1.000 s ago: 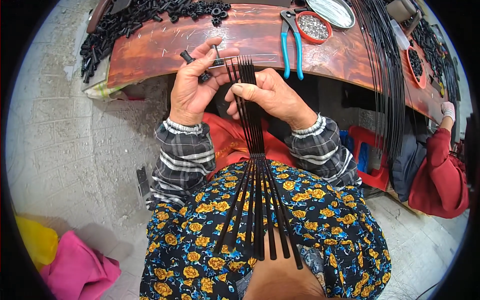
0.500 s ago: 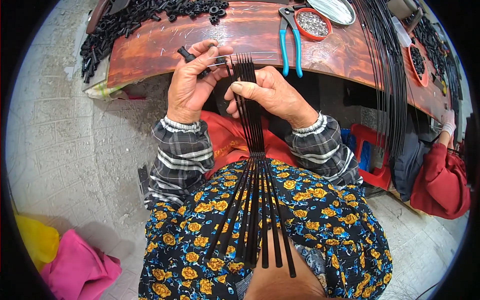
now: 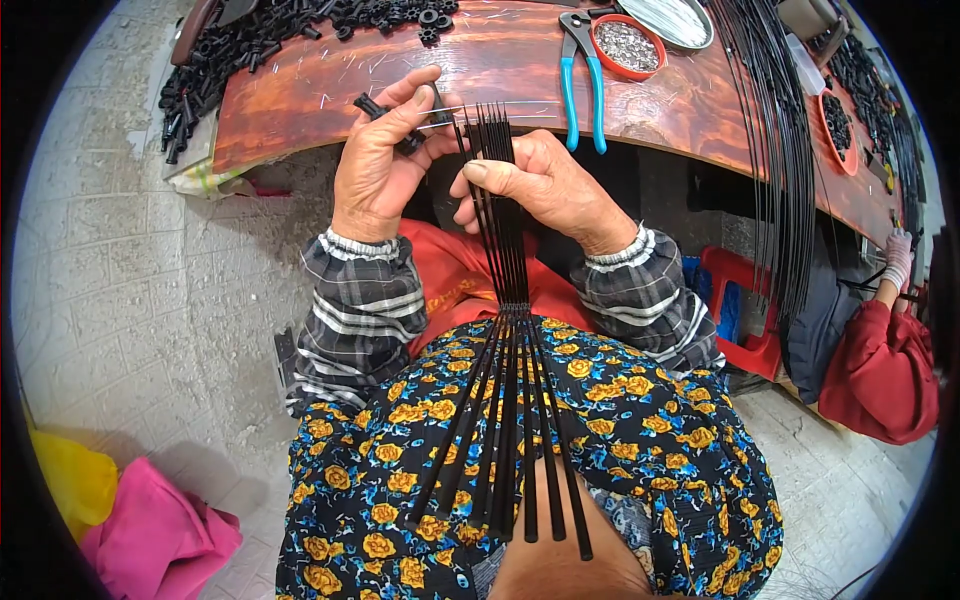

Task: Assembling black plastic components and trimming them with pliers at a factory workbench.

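Observation:
My right hand (image 3: pixel 560 190) is closed round a bundle of thin black umbrella ribs (image 3: pixel 510 260), thumb pressed across the front. The ribs stand with their thin tips up. Lower down they narrow to a joint, then fan out as thicker black rods (image 3: pixel 530 480) over my lap. To the left, my left hand (image 3: pixel 372 180) is closed on a black ribbed plastic tube fitting (image 3: pixel 370 106). A second dark piece (image 3: pixel 437 100) shows by its fingertips. Thin pale wires (image 3: pixel 525 103) run from these fingers across the rib tips; whether they pass through them I cannot tell.
The brown wooden table (image 3: pixel 300 110) lies ahead. On it are teal-handled pliers (image 3: pixel 580 80), a red dish of small metal parts (image 3: pixel 628 48), a tray of pale wires (image 3: pixel 675 20) and heaped black fittings (image 3: pixel 215 75). More rods (image 3: pixel 780 180) overhang its edge. A co-worker's red sleeve (image 3: pixel 880 370) is at right.
The dark piece at my left fingertips is now tilted more upright, and those fingers have risen slightly. My right hand and the ribs hardly move. The co-worker's gloved hand has shifted a little.

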Demonstrator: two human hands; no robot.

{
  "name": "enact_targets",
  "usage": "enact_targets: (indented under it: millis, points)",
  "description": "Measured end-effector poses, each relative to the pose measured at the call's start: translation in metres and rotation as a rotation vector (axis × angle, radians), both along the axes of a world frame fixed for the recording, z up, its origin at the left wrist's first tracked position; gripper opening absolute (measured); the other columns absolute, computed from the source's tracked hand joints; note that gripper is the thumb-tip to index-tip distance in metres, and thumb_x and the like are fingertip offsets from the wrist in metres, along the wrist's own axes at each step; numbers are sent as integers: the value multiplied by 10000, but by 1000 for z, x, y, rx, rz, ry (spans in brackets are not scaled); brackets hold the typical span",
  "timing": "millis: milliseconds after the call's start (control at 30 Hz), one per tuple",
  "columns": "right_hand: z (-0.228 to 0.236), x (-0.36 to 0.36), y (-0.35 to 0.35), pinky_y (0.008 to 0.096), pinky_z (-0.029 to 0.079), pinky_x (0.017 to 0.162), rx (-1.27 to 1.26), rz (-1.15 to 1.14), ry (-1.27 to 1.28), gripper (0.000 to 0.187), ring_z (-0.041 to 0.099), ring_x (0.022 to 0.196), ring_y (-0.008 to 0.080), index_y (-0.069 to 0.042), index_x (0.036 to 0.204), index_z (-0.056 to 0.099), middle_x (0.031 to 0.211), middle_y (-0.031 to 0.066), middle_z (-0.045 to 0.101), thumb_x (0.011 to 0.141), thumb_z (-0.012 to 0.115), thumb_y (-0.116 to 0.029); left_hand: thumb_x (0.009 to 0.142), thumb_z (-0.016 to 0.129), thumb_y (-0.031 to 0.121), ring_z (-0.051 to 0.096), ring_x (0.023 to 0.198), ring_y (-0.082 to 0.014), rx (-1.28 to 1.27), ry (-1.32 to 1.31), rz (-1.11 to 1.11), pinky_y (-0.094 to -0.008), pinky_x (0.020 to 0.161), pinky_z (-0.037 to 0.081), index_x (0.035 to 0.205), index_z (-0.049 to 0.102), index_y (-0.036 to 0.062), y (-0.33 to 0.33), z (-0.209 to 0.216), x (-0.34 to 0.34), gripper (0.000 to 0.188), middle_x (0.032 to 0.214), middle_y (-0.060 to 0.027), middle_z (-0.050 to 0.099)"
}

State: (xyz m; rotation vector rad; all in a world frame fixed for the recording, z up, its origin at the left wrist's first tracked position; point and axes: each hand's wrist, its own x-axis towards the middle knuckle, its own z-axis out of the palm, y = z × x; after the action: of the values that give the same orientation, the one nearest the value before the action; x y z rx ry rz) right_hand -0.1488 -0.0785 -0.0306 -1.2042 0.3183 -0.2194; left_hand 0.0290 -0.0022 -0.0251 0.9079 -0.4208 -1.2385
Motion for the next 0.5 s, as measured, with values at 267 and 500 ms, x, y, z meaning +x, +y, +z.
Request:
enact_targets:
  millis: [267, 500]
  points:
    - [0, -1, 1, 259, 546, 662, -1, -3, -13, 296, 668, 700, 152, 39, 956, 648, 800, 104, 689, 949, 550, -240, 888, 590, 62, 642, 877, -203, -48, -55, -36, -340, 759, 567, 1231, 556, 28, 0, -3, 6, 347, 1050, -143, 643]
    - [-1, 2, 0, 262, 545, 658, -2, 3, 9, 302, 667, 697, 153, 40, 952, 648, 794, 104, 688, 950, 548, -245, 883, 599, 68, 658, 852, -205, -83, 5, -41, -340, 724, 578, 1250, 545, 54, -2, -9, 8, 371, 1056, -142, 646]
